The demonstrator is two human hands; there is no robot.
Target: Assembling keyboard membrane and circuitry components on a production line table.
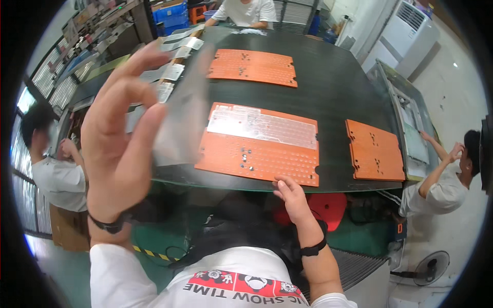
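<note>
My left hand [120, 138] is raised at the left, thumb and forefinger pinching a thin translucent plastic sheet [182, 120] that is smeared by motion. Below and to its right, an orange board [221, 154] with rows of round dimples and a few small dark pieces lies on the dark table. A clear, shiny film sheet [262, 126] covers the board's far half. At the board's front edge rests my right hand [294, 200], fingers apart and gripping nothing; the fingertips appear to touch the edge.
More orange boards lie at the back [251, 66] and right [375, 151] of the table [328, 97]. White labelled strips [172, 72] line its far left edge. People sit left [56, 169], right [436, 185] and opposite [244, 13]. A tray [411, 123] stands along the right side.
</note>
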